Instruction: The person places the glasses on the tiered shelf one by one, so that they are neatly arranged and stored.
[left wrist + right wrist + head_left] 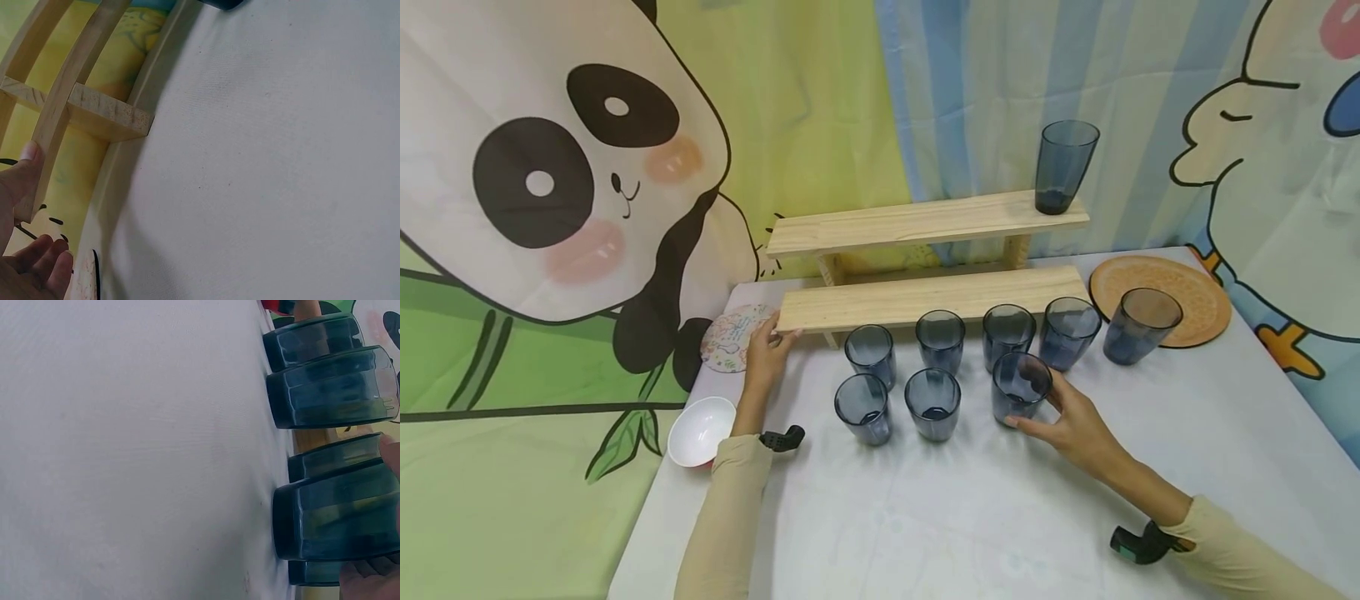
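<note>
My left hand (766, 354) holds the left end of the lower board of a two-tier wooden shelf (925, 298). In the left wrist view the thumb (28, 153) lies against the board, with other fingers loosely bent below it. My right hand (1078, 425) grips a blue-tinted drinking glass (1021, 387) around its side, at the right of the front row. That glass (344, 512) stands upright on the cloth in the right wrist view. Left of it are two more front glasses (932, 406). A back row of several similar glasses (940, 342) stands before the shelf.
One tall glass (1066, 167) stands on the upper board's right end. A round brown placemat (1202, 300) lies at the back right, beside the rightmost glass (1142, 325). On the left are a white bowl (702, 431) and a patterned round mat (730, 337). White cloth (910, 525) covers the table.
</note>
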`<state>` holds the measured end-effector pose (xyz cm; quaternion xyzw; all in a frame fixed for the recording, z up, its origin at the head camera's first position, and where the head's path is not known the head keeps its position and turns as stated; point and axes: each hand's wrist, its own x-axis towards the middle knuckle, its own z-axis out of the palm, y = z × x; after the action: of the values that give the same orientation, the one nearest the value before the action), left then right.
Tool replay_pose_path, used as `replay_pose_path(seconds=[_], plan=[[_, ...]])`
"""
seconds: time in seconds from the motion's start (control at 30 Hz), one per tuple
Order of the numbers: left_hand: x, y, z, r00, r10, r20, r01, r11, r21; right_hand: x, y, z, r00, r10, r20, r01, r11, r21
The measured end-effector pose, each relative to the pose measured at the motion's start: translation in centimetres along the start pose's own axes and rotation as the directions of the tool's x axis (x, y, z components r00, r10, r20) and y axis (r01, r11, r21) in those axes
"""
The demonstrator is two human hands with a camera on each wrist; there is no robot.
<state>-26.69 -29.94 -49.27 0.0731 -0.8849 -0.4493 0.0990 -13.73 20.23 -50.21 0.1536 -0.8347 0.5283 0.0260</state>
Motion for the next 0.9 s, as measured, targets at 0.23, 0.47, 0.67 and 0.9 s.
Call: replay_pose_path(seconds=[0.23,0.47,0.67,0.9], plan=[[-0.14,0.06,0.06,1.0,0.005,0.001,-0.005,1.0,0.011,-0.03,0.35,0.36,0.998,-0.043,-0.033,0.044,0.999,0.02],[-0.19,0.02,-0.04,1.0,-0.002,0.0,0.002,1.0,0.013,0.07,0.49,0.53,0.997,-0.064,-0.051,0.066,0.997,0.033],[-0.05,-0.13,-0.01,1.0,-0.001,-0.003,0.001,1.0,0.006,0.02,0.2,0.52,0.997,-0.062,-0.051,0.064,0.997,0.036],[-0.06,-0.08,0.02,1.0,-0.017,0.0,0.017,1.0,0.013,-0.04,-0.1,0.48,0.998,-0.05,-0.044,0.052,0.998,0.035]])
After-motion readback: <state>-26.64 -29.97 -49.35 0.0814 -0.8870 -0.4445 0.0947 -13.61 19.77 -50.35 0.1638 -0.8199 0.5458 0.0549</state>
